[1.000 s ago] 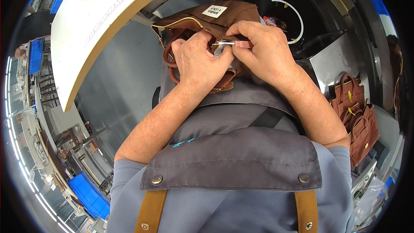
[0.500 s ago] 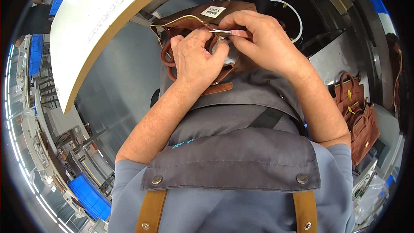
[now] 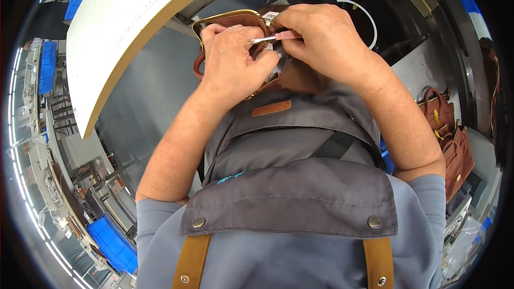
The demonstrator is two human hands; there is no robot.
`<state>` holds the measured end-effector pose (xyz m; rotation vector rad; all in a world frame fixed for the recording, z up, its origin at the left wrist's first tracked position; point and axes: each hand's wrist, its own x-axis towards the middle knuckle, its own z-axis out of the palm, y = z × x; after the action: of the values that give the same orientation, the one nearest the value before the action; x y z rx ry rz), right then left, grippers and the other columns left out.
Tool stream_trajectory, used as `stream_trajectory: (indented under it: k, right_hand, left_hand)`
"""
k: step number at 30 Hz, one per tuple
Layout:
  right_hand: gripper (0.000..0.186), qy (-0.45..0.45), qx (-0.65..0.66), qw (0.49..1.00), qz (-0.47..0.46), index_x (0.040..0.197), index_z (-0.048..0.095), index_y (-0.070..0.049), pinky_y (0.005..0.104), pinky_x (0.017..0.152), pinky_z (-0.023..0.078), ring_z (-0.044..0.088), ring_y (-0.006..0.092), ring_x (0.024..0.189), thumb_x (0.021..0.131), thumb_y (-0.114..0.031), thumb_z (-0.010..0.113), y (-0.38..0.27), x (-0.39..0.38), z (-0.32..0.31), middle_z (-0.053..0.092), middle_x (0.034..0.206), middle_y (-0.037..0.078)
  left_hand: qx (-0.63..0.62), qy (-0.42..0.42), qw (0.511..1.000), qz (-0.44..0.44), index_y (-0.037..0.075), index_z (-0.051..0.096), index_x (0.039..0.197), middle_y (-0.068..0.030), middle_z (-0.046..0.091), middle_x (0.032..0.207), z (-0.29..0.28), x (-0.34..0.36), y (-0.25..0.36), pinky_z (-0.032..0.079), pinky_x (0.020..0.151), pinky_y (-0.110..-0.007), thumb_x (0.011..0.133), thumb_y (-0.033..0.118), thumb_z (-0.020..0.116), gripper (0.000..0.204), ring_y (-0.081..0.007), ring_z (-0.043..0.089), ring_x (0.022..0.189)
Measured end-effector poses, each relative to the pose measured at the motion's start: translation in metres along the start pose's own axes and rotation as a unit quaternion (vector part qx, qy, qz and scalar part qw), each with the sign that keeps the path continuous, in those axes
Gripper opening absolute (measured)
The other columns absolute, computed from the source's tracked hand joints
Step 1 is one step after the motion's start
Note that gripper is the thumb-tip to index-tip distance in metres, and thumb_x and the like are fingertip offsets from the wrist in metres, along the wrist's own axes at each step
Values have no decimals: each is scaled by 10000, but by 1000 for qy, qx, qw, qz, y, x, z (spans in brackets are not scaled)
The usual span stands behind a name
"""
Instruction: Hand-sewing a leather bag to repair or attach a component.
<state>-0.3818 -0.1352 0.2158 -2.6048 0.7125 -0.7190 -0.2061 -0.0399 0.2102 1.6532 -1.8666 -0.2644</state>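
Bag: tilted since earlier, over the apron's far edge.
Right hand: pinches the tool.
Left hand: curled at bag's mouth, hold hidden.
Tool work: underway; I can't tell done from left.

We note a grey-blue shirt on the wearer, plain-woven, its short left sleeve and right sleeve ending near the elbows. Left hand and right hand bare, forearms likewise. Over the shirt we see a dark grey apron, its top edge turned down in a broad flap with a stitched line across and a round metal snap at either end. Two mustard-brown straps, left strap and right strap, each carry a ring-shaped metal stud. Further down the apron we record turquoise stitching, a slanting black band and a small oblong brown patch.
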Motion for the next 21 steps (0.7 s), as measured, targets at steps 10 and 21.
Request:
stream_trajectory:
  k: [10, 21]
  right_hand:
    - [185, -182, 205, 952, 132, 920, 752, -31, 369, 665, 523, 690, 245, 708, 749, -73, 695, -8, 13, -33, 694, 720, 117]
    - [153, -173, 252, 949, 73, 955, 709, -13, 236, 737, 503, 623, 76, 795, 810, -49, 745, 0, 17, -38, 689, 846, 12]
  left_hand:
    - [-217, -211, 952, -39, 7, 544, 713, -39, 484, 634, -31, 12, -14, 408, 644, -316, 794, 170, 672, 223, -148, 464, 614]
    - [-305, -239, 915, -109, 13, 547, 729, 1, 522, 707, -26, 18, -20, 402, 603, -277, 846, 155, 697, 238, -84, 479, 690]
